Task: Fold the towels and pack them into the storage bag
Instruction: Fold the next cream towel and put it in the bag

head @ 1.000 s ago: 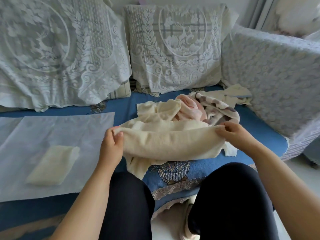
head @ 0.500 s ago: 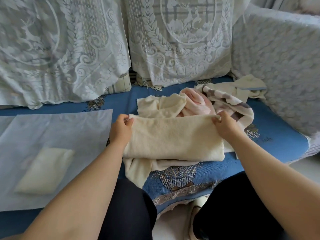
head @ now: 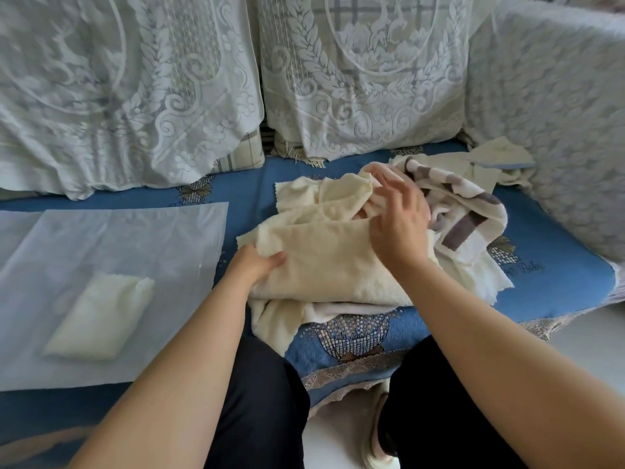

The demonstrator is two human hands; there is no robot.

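Left grip (head: 258,265): the thumb lies on top of the cream terry towel (head: 331,265) at its left edge, with the other fingers tucked underneath, so this hand pinches the cloth. Right grip (head: 400,228) is spread, fingers fairly straight, laid over the far right part of the same towel; the fingertips (head: 389,181) reach toward a raised fold of cream fabric, and whether they pinch it cannot be told.

That towel lies doubled over, roughly rectangular, on top of a loose heap of other towels on the blue patterned sofa seat cover (head: 548,299). Beneath and beside it sit more cream cloth, a sliver of pink fabric (head: 370,170) near the right fingertips, and a white towel with grey-brown stripes (head: 466,214) just right of the right hand. Further back right, near the armrest, rests a pale cream cloth with a blue edge (head: 500,157).

To the left, well apart from the heap, a translucent white plastic storage bag (head: 118,245) lies flat on the seat. Inside it, near the front, a small folded cream towel (head: 98,316) shows through the film.

White lace covers (head: 365,79) drape the back cushions. The person's dark trousers (head: 263,411) fill the lower centre.
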